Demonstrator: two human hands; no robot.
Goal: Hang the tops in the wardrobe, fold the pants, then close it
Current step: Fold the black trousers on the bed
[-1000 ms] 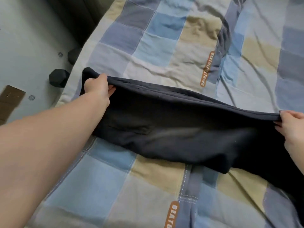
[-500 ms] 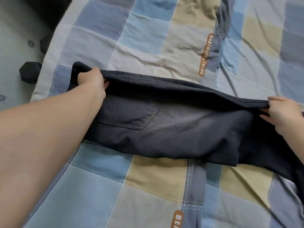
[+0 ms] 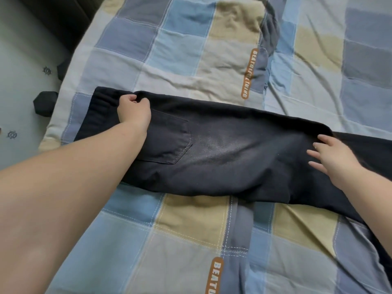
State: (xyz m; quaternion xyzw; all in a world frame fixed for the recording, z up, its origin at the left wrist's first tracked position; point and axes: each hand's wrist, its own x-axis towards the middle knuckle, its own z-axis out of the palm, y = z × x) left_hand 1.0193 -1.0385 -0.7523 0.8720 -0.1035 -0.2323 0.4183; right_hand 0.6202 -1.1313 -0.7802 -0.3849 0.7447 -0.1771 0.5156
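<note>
Fingers (image 3: 137,99) of the left hand (image 3: 133,112) pinch the far edge of the dark pants (image 3: 222,158), laid lengthwise across the checked quilt (image 3: 191,225), while the right hand (image 3: 333,158) rests open on them; folding appears barely begun, wardrobe unseen.

Bare quilt (image 3: 191,240) lies open beside the pants (image 3: 233,158)

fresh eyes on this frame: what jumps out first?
The dark navy cotton pants stretched left to right across the middle of the blue, beige and grey checked quilt, back pocket up. Then the hands: the left hand pinches the far edge near the waistband, and the right hand lies flat with spread fingers on the leg.
</note>
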